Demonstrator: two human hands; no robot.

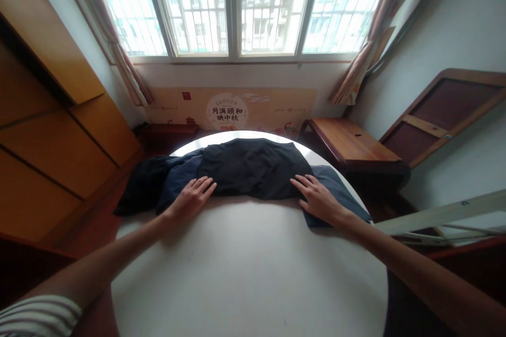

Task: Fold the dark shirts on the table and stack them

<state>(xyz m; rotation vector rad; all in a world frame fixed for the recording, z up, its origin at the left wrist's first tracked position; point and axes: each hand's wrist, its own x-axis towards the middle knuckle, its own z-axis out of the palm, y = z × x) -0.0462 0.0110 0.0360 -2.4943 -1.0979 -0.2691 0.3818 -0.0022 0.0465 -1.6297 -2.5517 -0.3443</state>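
A dark navy garment (pixel 249 168) lies spread across the far part of a round white table (pixel 245 263). Its left end hangs over the table's left edge. My left hand (pixel 193 197) rests flat on the garment's near left edge, fingers stretched out and apart. My right hand (pixel 316 197) lies flat on the garment's near right part, fingers also spread. Neither hand holds anything.
A wooden side table (pixel 351 145) stands at the right beyond the round table. Wooden cabinets (pixel 51 131) line the left wall. A printed cardboard panel (pixel 233 110) leans under the barred window (pixel 241 5). A framed wooden board (pixel 446 110) leans against the right wall.
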